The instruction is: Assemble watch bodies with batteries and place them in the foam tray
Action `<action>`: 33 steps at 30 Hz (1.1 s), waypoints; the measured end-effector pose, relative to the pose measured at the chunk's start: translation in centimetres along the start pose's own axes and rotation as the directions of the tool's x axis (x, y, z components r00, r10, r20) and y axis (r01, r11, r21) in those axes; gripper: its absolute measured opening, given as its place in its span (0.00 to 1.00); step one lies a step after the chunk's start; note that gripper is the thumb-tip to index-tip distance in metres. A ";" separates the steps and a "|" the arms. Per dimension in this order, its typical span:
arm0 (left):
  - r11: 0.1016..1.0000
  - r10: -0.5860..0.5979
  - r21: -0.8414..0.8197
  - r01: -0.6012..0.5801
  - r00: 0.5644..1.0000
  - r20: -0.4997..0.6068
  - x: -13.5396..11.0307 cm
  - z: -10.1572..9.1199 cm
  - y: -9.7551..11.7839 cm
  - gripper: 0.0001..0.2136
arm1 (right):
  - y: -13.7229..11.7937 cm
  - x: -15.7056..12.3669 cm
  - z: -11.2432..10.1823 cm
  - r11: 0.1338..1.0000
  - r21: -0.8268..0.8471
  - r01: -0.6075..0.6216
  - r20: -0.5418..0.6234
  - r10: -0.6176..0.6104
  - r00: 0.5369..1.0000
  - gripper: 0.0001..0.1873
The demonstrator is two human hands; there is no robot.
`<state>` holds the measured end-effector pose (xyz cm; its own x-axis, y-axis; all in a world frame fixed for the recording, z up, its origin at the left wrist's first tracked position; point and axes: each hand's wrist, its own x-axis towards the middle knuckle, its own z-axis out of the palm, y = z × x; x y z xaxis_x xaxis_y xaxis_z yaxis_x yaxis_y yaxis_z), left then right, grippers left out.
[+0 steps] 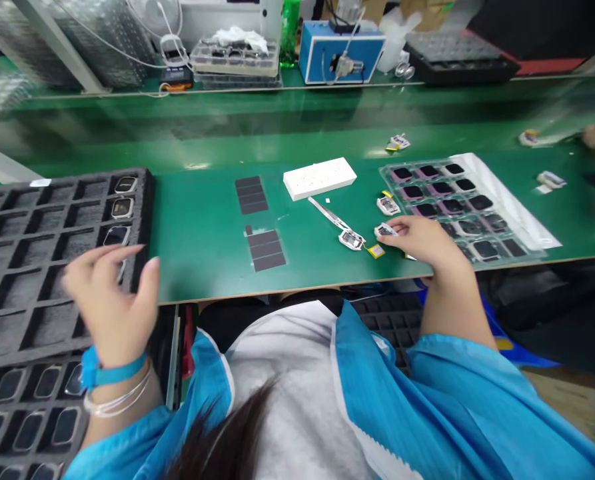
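Green workbench mat [202,267] spans the middle of the frame. Right hand [422,243], palm down and narrowly closed, has its fingertips [396,227] on a small silver electronic module [386,231]; whether they grip it is hidden, though a light fingertip pinch would suit so small a part. Its forearm angles in from the lower right. Left hand [110,300], open wide with nothing visible in it, hovers over a black foam tray [27,280] at lower left. Steel tweezers [327,213] lie near the right hand.

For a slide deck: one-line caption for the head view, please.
Left hand hovers at a black foam tray of watch cases; right hand touches a small module on a green bench.
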<state>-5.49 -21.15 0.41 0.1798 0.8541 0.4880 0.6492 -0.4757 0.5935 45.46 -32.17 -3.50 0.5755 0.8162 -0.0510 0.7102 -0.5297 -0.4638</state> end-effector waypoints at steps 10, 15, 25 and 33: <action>0.665 0.314 -0.713 0.223 0.783 0.537 7.8 13.1 6.7 0.36 | -15.8 -1.3 2.3 0.680 0.301 0.669 -0.426 -0.532 0.732 0.20; 0.352 0.248 -0.833 0.426 0.816 0.522 10.6 15.4 4.8 0.35 | -22.2 -0.5 6.2 0.490 0.175 0.854 -0.497 -0.705 0.506 0.16; 0.266 0.062 -0.788 0.555 0.806 0.588 10.2 15.6 2.9 0.30 | -21.5 1.2 9.3 0.509 0.594 0.623 -0.271 -0.602 0.751 0.24; 0.507 0.031 -0.735 0.450 0.842 0.538 10.0 16.0 3.3 0.33 | -17.9 0.7 5.6 0.608 0.596 0.525 -0.240 -0.489 0.839 0.20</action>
<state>10.22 -10.85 -3.00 0.5691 0.8178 0.0853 -0.1326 -0.0112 0.9911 30.89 -20.85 -0.14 0.2332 0.8881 0.3960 0.4925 0.2433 -0.8356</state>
